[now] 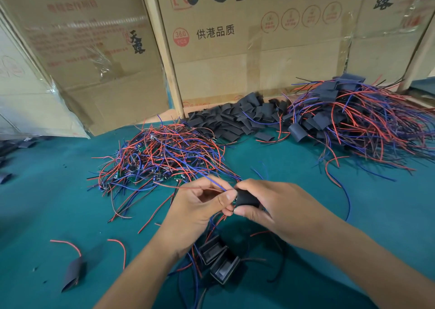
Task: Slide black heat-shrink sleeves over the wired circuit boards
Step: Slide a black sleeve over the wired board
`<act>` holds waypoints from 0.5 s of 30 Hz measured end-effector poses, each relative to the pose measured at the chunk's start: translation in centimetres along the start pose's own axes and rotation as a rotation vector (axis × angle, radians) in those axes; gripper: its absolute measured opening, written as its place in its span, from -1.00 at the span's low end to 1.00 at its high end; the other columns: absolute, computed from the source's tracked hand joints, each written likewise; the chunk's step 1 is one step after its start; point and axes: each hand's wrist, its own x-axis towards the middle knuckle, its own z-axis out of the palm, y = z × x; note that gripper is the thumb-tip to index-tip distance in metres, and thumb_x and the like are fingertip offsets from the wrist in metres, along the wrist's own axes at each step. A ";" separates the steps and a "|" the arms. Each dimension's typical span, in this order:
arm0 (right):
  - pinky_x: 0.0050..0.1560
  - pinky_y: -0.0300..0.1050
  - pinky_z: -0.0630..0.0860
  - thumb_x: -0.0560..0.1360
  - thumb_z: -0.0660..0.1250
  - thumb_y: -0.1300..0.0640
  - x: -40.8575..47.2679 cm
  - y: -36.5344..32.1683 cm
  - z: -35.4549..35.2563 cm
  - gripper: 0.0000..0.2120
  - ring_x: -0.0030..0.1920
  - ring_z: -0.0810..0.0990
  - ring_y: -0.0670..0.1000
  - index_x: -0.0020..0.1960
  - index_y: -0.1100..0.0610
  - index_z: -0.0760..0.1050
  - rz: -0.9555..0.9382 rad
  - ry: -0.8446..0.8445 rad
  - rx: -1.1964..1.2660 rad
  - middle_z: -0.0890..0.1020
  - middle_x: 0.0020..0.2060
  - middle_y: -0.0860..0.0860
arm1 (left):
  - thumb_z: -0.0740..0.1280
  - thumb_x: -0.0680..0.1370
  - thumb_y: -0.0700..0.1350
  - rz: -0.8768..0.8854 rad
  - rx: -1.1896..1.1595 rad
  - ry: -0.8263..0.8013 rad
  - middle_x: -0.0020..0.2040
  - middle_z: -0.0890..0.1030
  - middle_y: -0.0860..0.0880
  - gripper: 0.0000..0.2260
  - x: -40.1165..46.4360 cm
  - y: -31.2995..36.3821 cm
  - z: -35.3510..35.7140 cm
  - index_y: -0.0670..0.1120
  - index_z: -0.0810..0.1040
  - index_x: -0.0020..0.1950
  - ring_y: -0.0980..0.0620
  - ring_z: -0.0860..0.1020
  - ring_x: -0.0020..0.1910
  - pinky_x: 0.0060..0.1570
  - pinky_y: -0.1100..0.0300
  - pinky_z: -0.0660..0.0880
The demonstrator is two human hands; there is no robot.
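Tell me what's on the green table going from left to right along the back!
Pile of bare wired circuit boards → heap of empty black sleeves → pile of sleeved boards.

Both hands meet over green table cloth (58, 203). Right hand (270, 205) grips black heat-shrink sleeve (247, 200); left hand (200, 205) pinches wires (216, 185) at the sleeve's mouth. Pile of bare wired boards (160, 158) behind, loose sleeve heap (237, 118) beyond, sleeved pile (353, 118) far right. Two sleeved units (219, 259) under the wrists. Cardboard boxes (235, 50) at back.
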 end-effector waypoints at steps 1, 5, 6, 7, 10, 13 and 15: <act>-0.02 -0.02 0.42 0.59 0.10 -0.24 0.0 0.0 0.1 -0.65 0.01 0.51 0.02 0.25 -0.07 0.37 0.005 0.005 0.001 0.57 0.07 -0.14 | 0.47 0.47 -0.22 0.001 -0.002 0.003 -0.30 0.60 -0.16 -0.93 0.0 0.0 0.1 -0.22 0.64 -0.14 -0.04 0.56 -0.32 -0.19 0.20 0.53; -0.01 0.02 0.44 0.58 0.09 -0.25 0.1 -0.1 0.4 -0.63 0.03 0.54 0.05 0.22 -0.03 0.39 0.022 0.039 -0.012 0.58 0.07 -0.13 | 0.48 0.45 -0.26 -0.004 -0.030 0.035 -0.30 0.61 -0.17 -0.90 0.0 -0.2 0.3 -0.29 0.63 -0.13 -0.03 0.55 -0.33 -0.20 0.23 0.52; -0.02 0.03 0.45 0.58 0.10 -0.25 0.1 -0.1 0.5 -0.62 0.03 0.54 0.06 0.22 -0.02 0.39 0.024 0.047 -0.017 0.59 0.06 -0.12 | 0.47 0.44 -0.26 -0.013 -0.045 0.041 -0.31 0.61 -0.16 -0.90 0.0 -0.2 0.4 -0.29 0.63 -0.13 -0.03 0.55 -0.34 -0.20 0.22 0.52; -0.03 0.03 0.45 0.58 0.10 -0.25 0.1 -0.1 0.5 -0.62 0.03 0.55 0.06 0.23 -0.01 0.39 0.025 0.052 -0.019 0.59 0.05 -0.12 | 0.47 0.44 -0.27 -0.023 -0.059 0.043 -0.31 0.60 -0.17 -0.91 0.0 -0.1 0.4 -0.28 0.63 -0.14 -0.04 0.54 -0.35 -0.21 0.21 0.52; -0.07 0.01 0.43 0.58 0.11 -0.24 0.1 -0.1 0.6 -0.62 0.00 0.55 0.07 0.23 0.00 0.38 0.022 0.056 -0.019 0.60 0.04 -0.10 | 0.47 0.44 -0.25 -0.058 -0.071 0.036 -0.35 0.55 -0.19 -0.93 0.0 -0.1 0.5 -0.26 0.65 -0.15 -0.05 0.48 -0.37 -0.26 0.20 0.49; -0.10 0.01 0.43 0.58 0.10 -0.25 0.2 0.0 0.8 -0.62 -0.03 0.54 0.07 0.21 0.00 0.38 0.010 0.056 -0.006 0.60 0.00 -0.09 | 0.49 0.40 -0.22 -0.145 -0.131 0.051 -0.36 0.55 -0.18 -0.90 -0.1 -0.2 0.5 -0.23 0.67 -0.15 -0.04 0.49 -0.39 -0.32 0.21 0.49; -0.12 0.01 0.43 0.57 0.06 -0.27 0.2 0.0 0.9 -0.61 -0.06 0.54 0.07 0.18 -0.01 0.38 -0.005 0.064 -0.020 0.60 -0.03 -0.09 | 0.52 0.40 -0.24 -0.191 -0.159 0.054 -0.34 0.56 -0.20 -0.88 -0.1 -0.2 0.5 -0.25 0.66 -0.13 -0.05 0.51 -0.37 -0.32 0.20 0.50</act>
